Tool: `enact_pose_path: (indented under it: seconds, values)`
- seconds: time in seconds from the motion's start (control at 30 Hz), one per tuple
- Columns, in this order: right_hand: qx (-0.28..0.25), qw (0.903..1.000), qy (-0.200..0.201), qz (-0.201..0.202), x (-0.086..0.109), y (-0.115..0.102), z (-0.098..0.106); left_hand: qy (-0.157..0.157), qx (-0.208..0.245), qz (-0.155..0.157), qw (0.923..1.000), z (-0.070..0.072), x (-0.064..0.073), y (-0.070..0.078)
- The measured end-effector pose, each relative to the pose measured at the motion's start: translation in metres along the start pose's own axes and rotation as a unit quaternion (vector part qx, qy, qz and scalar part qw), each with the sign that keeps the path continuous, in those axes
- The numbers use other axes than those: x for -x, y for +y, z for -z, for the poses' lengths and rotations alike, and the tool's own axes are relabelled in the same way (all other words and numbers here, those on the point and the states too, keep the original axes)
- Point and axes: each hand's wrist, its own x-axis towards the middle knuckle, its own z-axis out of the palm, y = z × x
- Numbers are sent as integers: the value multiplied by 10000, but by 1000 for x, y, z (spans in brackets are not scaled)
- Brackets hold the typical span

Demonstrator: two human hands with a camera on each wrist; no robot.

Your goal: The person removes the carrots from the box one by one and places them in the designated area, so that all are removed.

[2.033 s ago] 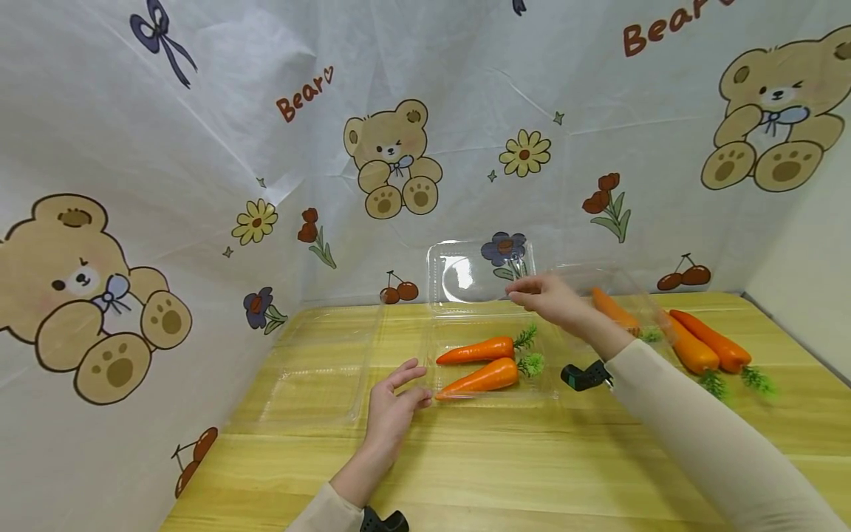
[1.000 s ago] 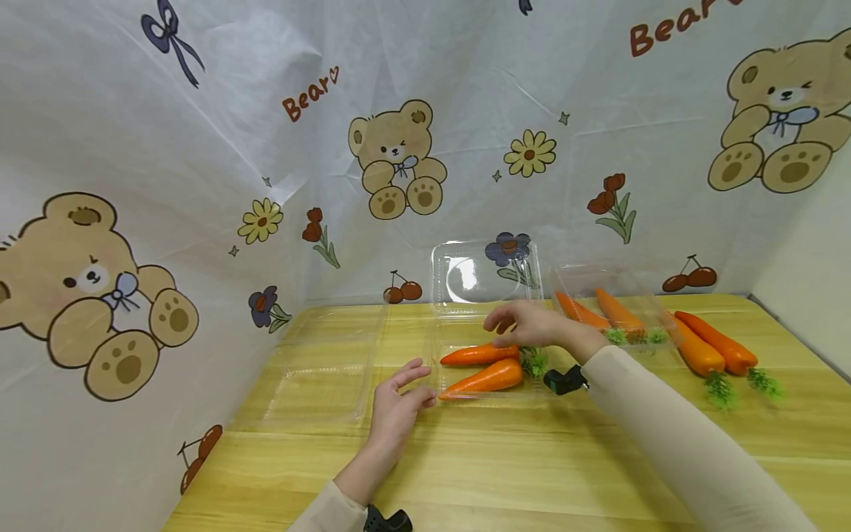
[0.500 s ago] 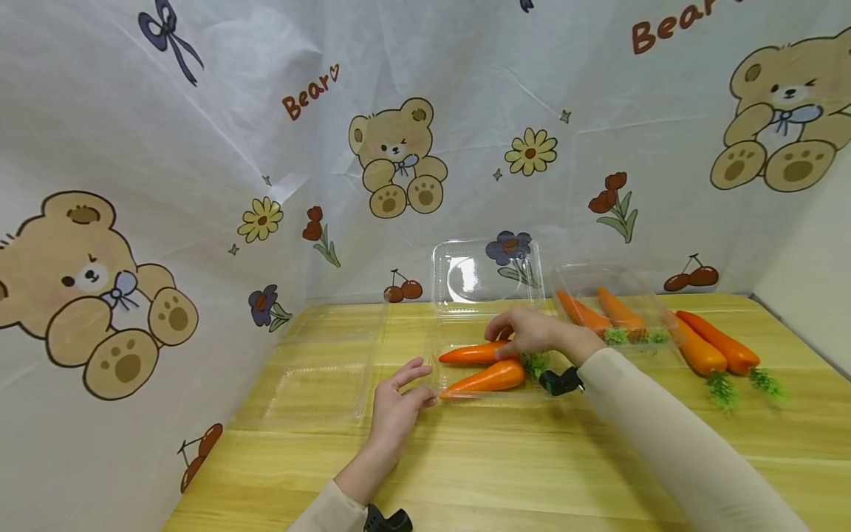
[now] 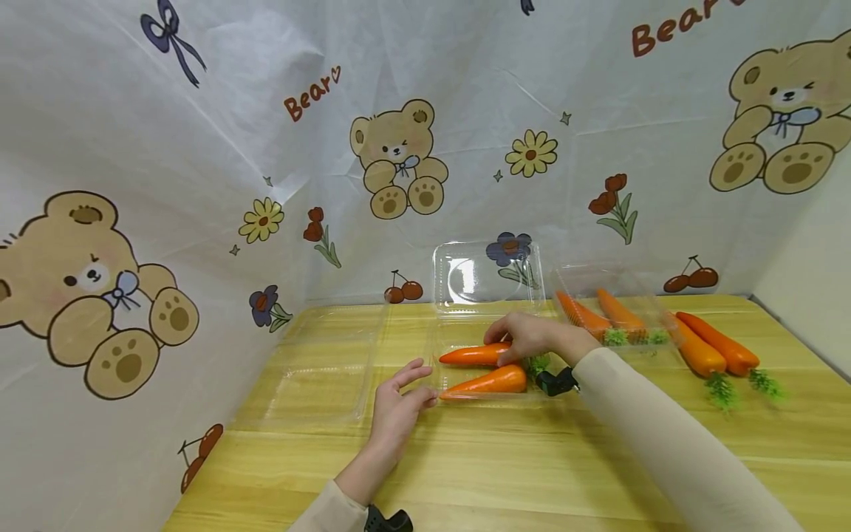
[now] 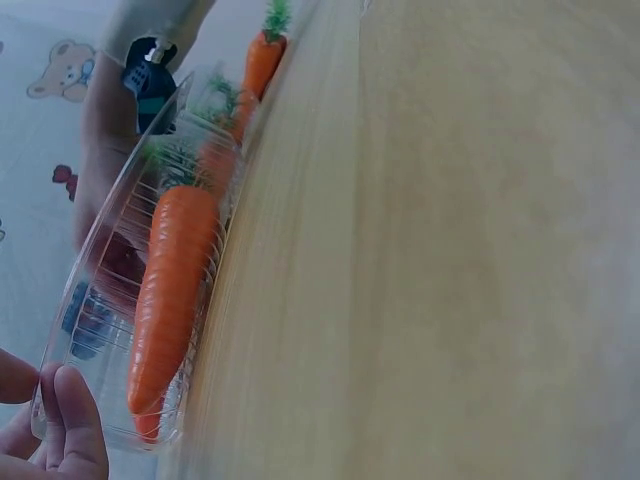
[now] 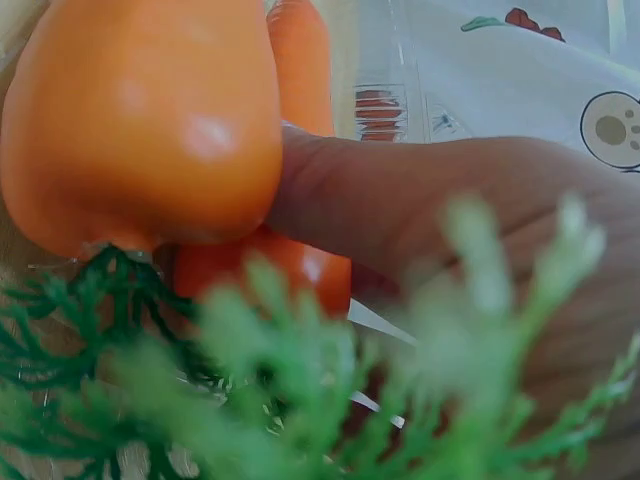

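Note:
An open clear plastic box with its lid raised stands mid-table and holds two orange toy carrots with green tops. My left hand pinches its front left corner; in the left wrist view the fingertips lie on the rim. Inside the box, my right hand grips the thick end of the rear carrot between thumb and fingers. The front carrot lies beside it, tip to the left. In the right wrist view the thumb shows between the two carrots, and blurred green leaves cover the fingers.
Another clear box at the back right contains two carrots. Beside it on the table lie two loose carrots. A third clear box stands open on the left. A bear-patterned sheet hangs behind the wooden table.
My right hand has come down from the lid of the middle box to the rear carrot and taken hold of its thick end. The left hand has stayed at the box corner.

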Motion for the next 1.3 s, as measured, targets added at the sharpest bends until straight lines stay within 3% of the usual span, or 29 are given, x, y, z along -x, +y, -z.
enact_pose_path:
  seconds: [0.5, 0.87, 1.3]
  values:
    - [15, 10000, 36, -30, 1, -3, 3, -9, 50, 22, 10000, -1, 0, -1]
    - [341, 9980, 471, 232, 9, -13, 12, 1, -21, 41, 10000, 0, 1, -1]
    - [598, 9919, 1117, 43, 40, -16, 20, 33, 0, 1, 10000, -1, 0, -1]
